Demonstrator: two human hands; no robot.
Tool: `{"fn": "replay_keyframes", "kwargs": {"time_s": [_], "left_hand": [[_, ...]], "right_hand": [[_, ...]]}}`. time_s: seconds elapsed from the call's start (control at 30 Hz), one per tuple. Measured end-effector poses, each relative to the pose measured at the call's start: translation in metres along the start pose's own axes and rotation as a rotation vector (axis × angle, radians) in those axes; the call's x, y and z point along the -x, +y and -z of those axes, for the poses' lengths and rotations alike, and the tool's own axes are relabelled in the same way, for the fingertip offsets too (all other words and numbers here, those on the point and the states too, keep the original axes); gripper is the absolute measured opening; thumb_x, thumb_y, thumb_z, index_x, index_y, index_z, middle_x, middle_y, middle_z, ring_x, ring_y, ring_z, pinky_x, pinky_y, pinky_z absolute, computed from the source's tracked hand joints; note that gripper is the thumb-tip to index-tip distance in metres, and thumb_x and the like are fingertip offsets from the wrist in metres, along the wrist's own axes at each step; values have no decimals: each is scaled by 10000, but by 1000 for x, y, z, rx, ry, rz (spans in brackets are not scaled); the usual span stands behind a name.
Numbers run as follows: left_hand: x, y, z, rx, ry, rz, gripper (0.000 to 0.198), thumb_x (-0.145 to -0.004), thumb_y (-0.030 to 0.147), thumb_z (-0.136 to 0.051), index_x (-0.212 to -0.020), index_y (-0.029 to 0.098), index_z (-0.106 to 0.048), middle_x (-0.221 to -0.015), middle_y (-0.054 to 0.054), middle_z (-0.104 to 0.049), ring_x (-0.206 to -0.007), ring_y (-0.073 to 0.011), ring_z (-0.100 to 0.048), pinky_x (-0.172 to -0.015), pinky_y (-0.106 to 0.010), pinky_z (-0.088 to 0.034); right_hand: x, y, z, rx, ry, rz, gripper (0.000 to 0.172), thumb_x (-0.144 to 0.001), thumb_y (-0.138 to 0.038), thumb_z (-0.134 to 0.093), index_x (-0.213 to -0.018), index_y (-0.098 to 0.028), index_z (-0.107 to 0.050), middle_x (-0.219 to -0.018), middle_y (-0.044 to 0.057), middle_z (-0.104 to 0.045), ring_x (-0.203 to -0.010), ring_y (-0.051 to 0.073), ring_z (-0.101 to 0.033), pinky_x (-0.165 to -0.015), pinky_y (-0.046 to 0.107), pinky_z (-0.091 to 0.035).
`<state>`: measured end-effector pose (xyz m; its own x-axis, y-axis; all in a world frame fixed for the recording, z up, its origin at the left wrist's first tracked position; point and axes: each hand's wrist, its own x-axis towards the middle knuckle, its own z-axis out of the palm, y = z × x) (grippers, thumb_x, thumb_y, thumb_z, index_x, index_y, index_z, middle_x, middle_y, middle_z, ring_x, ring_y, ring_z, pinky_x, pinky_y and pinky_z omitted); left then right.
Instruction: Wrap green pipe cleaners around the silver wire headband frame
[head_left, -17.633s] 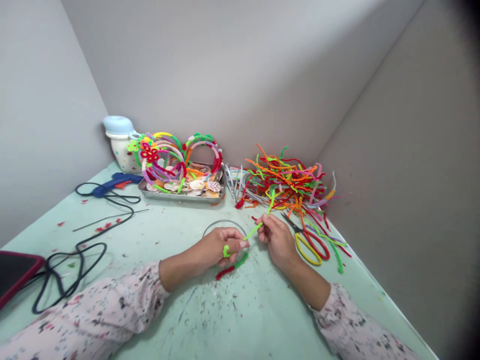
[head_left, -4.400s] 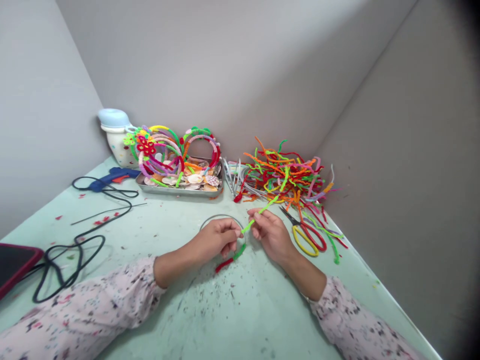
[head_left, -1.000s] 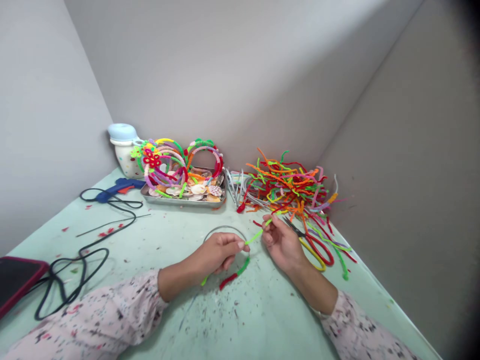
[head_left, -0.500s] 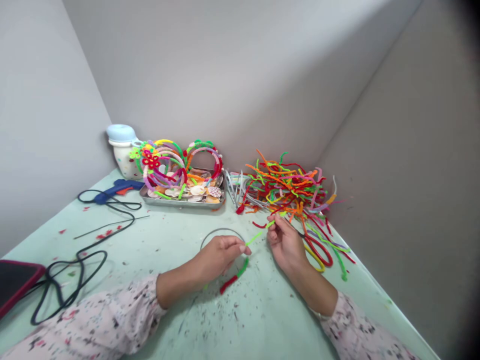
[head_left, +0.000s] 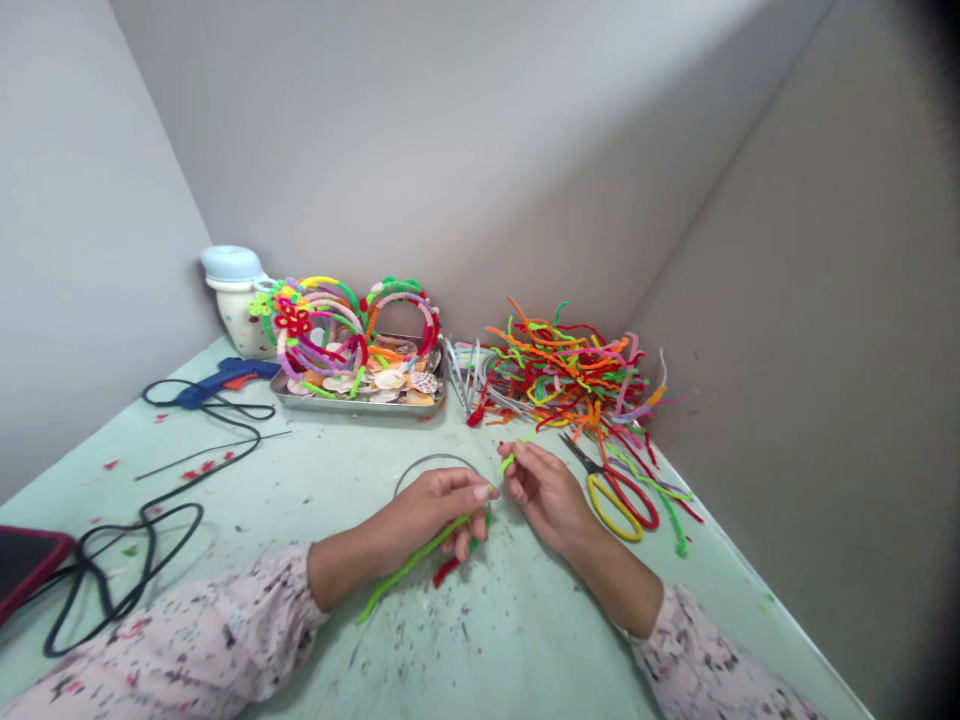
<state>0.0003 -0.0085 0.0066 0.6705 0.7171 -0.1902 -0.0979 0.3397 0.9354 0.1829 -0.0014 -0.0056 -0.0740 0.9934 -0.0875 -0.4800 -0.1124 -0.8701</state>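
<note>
My left hand (head_left: 435, 510) is closed in a pinch on a thin metal headband (head_left: 427, 462) that arcs over the table behind it. A bright green pipe cleaner (head_left: 409, 566) runs from under that hand down toward my left sleeve. My right hand (head_left: 544, 488) pinches the pipe cleaner's other end, a short green tip, close to the left fingers. Under the left hand lies the headband's wrapped part, green and red (head_left: 448, 568).
A heap of coloured pipe cleaners (head_left: 574, 370) lies at the back right, scissors (head_left: 611, 490) with red and yellow handles beside my right hand. A metal tray (head_left: 360, 400) of shells and finished headbands, a white jar (head_left: 236, 300), a blue glue gun (head_left: 221, 375), black cable (head_left: 150, 520) sit left.
My right hand has come in close to the left. The green pipe cleaner has been drawn through, so a long length now trails below my left hand.
</note>
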Motion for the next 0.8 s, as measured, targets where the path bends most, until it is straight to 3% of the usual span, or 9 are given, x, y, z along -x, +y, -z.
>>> {"fn": "replay_keyframes", "kwargs": {"time_s": [0.1, 0.27, 0.67, 0.8], "left_hand": [[-1, 0, 1, -23, 35, 13, 282, -820, 389, -609, -919, 126, -586, -585, 13, -616, -354, -44, -490, -359, -141, -314], [-2, 2, 1, -34, 56, 38, 251, -813, 364, -598, -888, 125, -587, -539, 21, -603, -330, -46, -479, -341, -139, -301], [-2, 1, -1, -68, 85, 8, 201, -786, 331, -581, -816, 132, -575, -432, 57, -532, -261, -38, -359, -291, -150, -235], [-3, -2, -1, -76, 104, 14, 208, -792, 343, -573, -816, 137, -579, -424, 64, -522, -250, -36, -340, -276, -148, -223]], "right_hand": [[0, 0, 0, -6, -27, 10, 228, -768, -348, -707, -887, -154, -714, -639, -13, -605, -474, 48, -495, -416, 144, -371], [-6, -1, 6, -103, 94, 84, 207, -758, -345, -712, -834, -152, -717, -629, -14, -593, -486, 54, -494, -428, 147, -401], [-5, -2, 5, -40, 230, 144, 181, -717, -321, -738, -737, -144, -709, -557, -27, -560, -438, 25, -436, -371, 121, -323], [-6, -3, 4, -67, 194, 133, 181, -716, -322, -740, -763, -150, -707, -570, -27, -575, -450, 36, -464, -394, 138, -357]]}}
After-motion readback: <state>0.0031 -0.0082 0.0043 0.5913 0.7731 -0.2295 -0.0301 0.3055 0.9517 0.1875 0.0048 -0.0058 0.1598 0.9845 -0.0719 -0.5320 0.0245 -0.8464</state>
